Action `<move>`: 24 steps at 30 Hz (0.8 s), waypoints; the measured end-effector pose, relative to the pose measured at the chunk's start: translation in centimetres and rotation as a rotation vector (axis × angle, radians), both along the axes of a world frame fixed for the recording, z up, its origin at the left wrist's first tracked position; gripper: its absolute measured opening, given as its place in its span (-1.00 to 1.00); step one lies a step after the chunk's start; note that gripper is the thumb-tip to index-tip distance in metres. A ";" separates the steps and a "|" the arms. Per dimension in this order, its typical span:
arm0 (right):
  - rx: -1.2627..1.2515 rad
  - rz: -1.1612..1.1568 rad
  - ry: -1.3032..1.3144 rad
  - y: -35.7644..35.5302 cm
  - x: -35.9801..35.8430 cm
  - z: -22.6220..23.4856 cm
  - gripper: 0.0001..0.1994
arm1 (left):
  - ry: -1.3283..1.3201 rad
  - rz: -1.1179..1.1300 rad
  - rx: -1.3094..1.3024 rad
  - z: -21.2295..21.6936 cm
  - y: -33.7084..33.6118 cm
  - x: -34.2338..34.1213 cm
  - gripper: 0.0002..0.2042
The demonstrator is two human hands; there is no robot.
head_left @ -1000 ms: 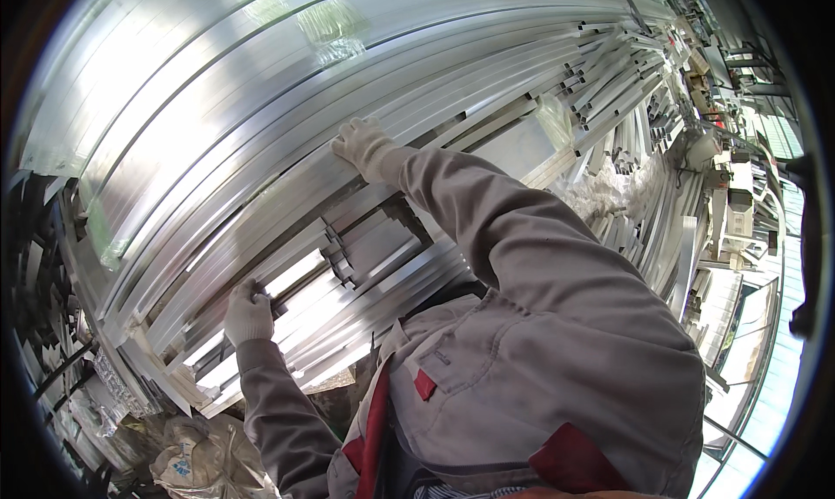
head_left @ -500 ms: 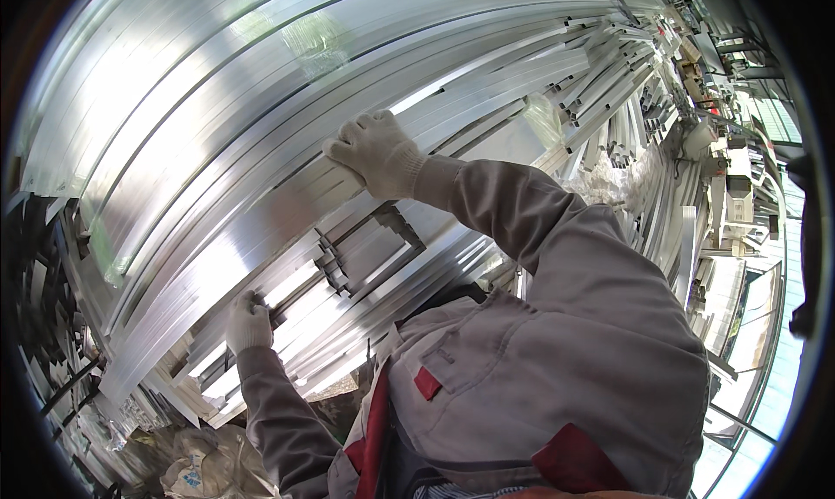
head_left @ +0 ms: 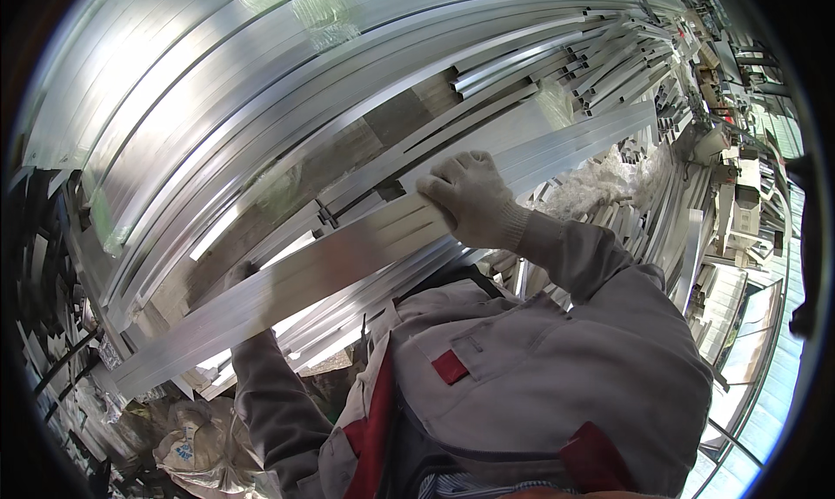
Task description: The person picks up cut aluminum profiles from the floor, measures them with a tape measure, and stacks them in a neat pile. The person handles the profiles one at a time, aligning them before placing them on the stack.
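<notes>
The long, flat, silver metal bar (head_left: 348, 264) has come closer to you, slanting across thin silver metal strips (head_left: 396, 280). Your white-gloved right hand (head_left: 470, 199) is clamped on it; your left hand (head_left: 240, 274) hides mostly behind it, so I can't tell its grip. Hold tight and keep both ends from bumping.

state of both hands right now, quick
Left hand: mostly hidden behind the long metal profile, so open or closed cannot be told.
Right hand: closed, holding the long metal profile.
</notes>
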State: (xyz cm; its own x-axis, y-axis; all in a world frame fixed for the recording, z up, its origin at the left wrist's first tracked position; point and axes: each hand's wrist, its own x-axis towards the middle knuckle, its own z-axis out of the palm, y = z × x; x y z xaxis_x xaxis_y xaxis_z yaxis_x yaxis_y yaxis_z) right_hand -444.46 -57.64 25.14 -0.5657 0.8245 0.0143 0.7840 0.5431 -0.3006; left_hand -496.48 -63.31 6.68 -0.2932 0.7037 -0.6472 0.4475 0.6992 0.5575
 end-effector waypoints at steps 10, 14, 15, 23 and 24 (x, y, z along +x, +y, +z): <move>0.045 -0.005 0.001 0.4 2.1 -1.4 -0.61 | 0.517 -0.367 0.000 2.3 0.2 2.4 -0.67; 0.143 0.009 -0.054 5.1 2.2 -3.5 -0.58 | 0.602 -0.419 -0.334 6.1 1.2 4.0 -0.55; 0.147 0.015 -0.057 6.5 2.1 -4.2 -0.57 | 0.568 -0.358 -0.322 6.9 1.3 4.4 -0.56; 0.105 0.011 -0.324 19.3 -0.1 -10.6 -0.39 | 0.504 -0.297 -0.188 9.7 1.0 5.4 -0.61; 0.090 -0.016 -0.377 20.2 -0.4 -11.2 -0.37 | 0.512 -0.284 -0.203 9.7 0.9 5.3 -0.61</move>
